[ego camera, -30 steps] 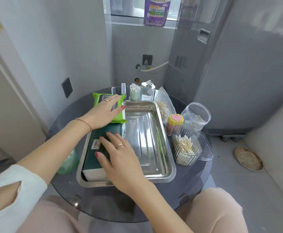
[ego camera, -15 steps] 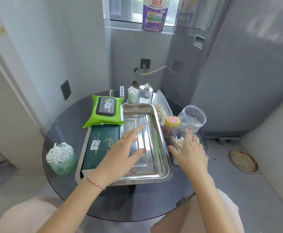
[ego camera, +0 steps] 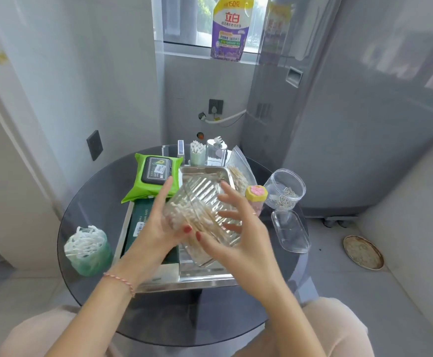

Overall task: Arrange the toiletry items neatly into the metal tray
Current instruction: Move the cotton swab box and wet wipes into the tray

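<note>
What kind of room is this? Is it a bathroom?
Probably a laundry or utility corner at home, not clearly a bathroom. A detergent refill pouch stands on the windowsill, a hose runs from the tiled wall by a socket, and a big grey appliance stands behind the round glass table.

Home utility corner beside a window.
Grey tiled walls and floor, a detergent refill pouch (ego camera: 230, 28) on the far sill, a wall socket (ego camera: 215, 106) with hose, a tall grey appliance (ego camera: 339, 112) right, a round glass worktop (ego camera: 94, 202).
</note>
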